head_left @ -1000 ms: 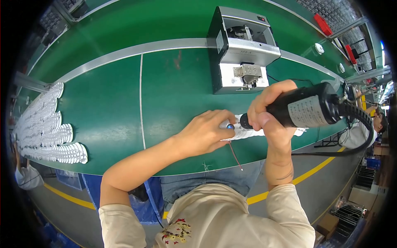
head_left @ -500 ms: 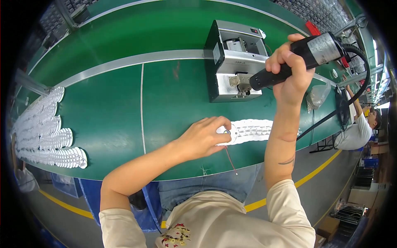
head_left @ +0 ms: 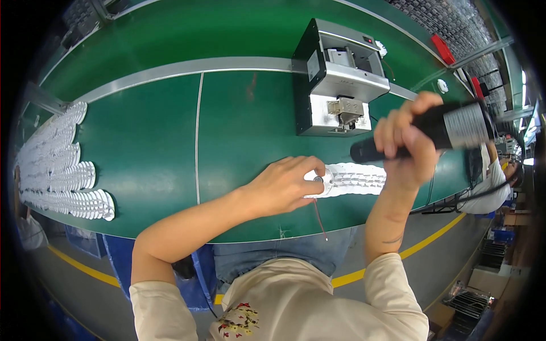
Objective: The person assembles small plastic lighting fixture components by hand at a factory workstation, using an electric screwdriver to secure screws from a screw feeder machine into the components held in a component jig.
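Observation:
My right hand is wrapped round a black corded electric screwdriver, its nose pointing left above the bench; motion smears it slightly. On the green bench, my left hand has its thumb and fingers closed on the rim of a white round part with a dark round centre. A thin dark red wire trails from it toward the bench edge. This part lies at the left end of a row of overlapping white parts. Behind them stands a silver and black benchtop machine with a metal block at its front.
Several rows of stacked white parts fan out at the bench's left end. A red bin sits at the far right. The screwdriver's cable runs to the right. Another person works further down the line. Blue bins stand below the bench.
My right hand has drawn the screwdriver away from the machine's front block, down and to the right. The left hand keeps hold of the white round part, nearly in place.

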Motion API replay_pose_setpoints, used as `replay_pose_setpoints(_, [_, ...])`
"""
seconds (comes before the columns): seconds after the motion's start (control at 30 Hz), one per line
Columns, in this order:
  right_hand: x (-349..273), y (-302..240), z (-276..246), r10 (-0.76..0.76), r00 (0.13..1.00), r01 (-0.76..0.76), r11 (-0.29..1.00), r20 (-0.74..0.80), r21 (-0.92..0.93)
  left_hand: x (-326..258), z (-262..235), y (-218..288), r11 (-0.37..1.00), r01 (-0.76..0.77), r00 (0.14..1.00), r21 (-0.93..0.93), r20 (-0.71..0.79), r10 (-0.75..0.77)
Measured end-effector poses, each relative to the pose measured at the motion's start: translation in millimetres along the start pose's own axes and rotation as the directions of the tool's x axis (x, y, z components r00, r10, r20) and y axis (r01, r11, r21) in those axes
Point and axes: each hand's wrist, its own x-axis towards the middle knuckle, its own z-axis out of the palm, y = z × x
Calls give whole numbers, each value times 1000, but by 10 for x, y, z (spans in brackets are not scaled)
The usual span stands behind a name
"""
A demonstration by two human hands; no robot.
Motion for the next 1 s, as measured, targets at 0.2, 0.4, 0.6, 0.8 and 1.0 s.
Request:
replay_pose_setpoints(0.2, [-360,-36,100,38,998,-38,999,45,-8,0,9,-26,1000,-4,1000,1,6,4])
replay_pose_setpoints(0.4, [-460,30,49,76,996,-76,997,54,-8,7,21,-18,1000,0,1000,-11,6,0])
replay_pose_setpoints(0.6, [-578,1,76,76,991,-83,995,111,56,-7,14,-4,1000,-22,1000,19,-18,22])
replay_pose_setpoints(0.8, [-601,10,42,96,980,-106,993,176,43,16,-55,65,999,51,998,-6,28,-51])
replay_pose_setpoints(1.0, [-493,58,4,130,959,-170,975,252,144,-12,-36,40,992,119,993,-31,31,-118])
